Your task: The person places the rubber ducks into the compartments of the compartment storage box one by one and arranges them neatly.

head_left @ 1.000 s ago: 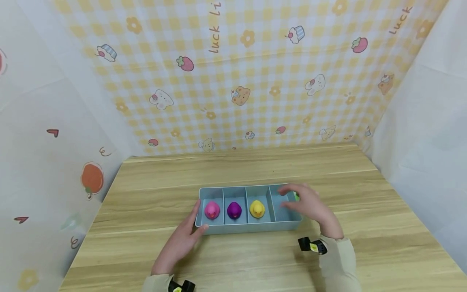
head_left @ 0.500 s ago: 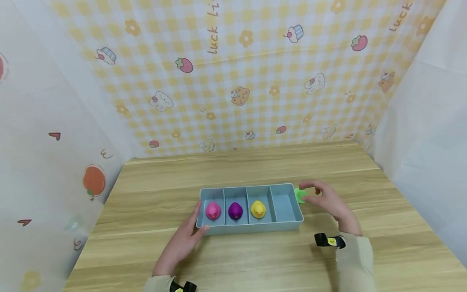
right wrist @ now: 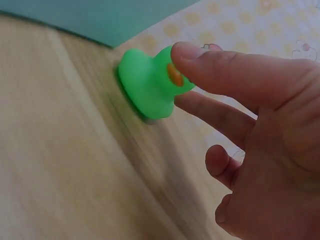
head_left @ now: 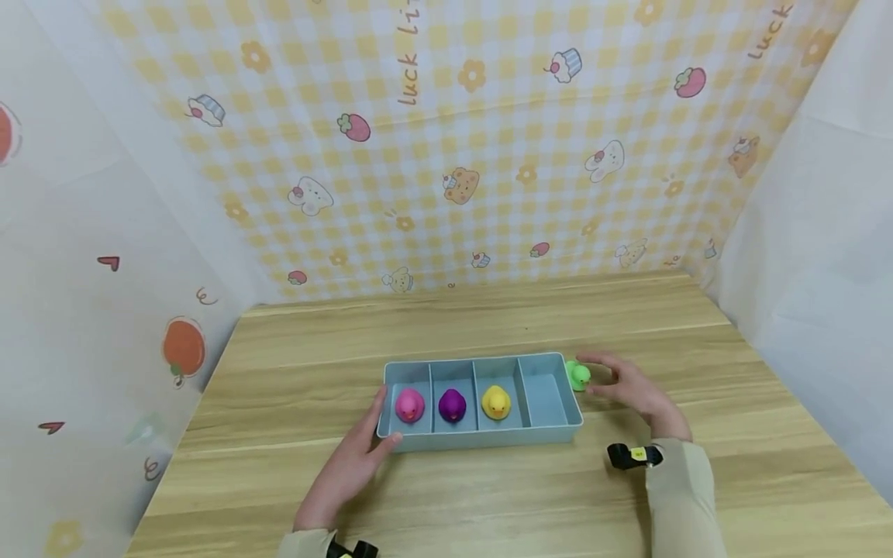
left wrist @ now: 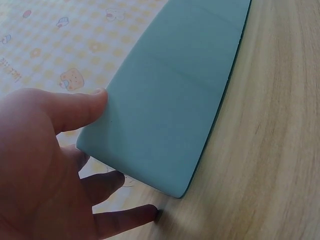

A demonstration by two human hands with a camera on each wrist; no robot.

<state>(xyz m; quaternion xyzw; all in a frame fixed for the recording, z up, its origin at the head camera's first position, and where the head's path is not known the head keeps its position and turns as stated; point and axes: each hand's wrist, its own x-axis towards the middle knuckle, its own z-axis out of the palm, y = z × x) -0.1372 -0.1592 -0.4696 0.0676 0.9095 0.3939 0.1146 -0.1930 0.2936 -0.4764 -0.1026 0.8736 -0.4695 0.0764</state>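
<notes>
A light blue tray (head_left: 481,439) with divided compartments lies on the wooden table. It holds a pink duck (head_left: 409,405), a purple duck (head_left: 452,405) and a yellow duck (head_left: 496,403), one per compartment; the rightmost compartment is bare. My left hand (head_left: 354,457) rests at the tray's left end, thumb on the front wall and fairly straight fingers along the side. Just outside the right end stands a green toy duck (right wrist: 150,82). Around its right side my right hand (head_left: 631,391) spreads thumb and forefinger; the thumb partly covers its head in the right wrist view. Contact cannot be made out.
Wooden table (head_left: 488,504) extends on all sides of the tray. A yellow checked cloth (head_left: 460,139) hangs behind it, with white sheets (head_left: 823,232) at either side. Both wrists carry black cameras (head_left: 631,456).
My right hand has moved right from over the rightmost compartment to beside the green duck, which now shows more fully. The left hand stays at the tray's left end.
</notes>
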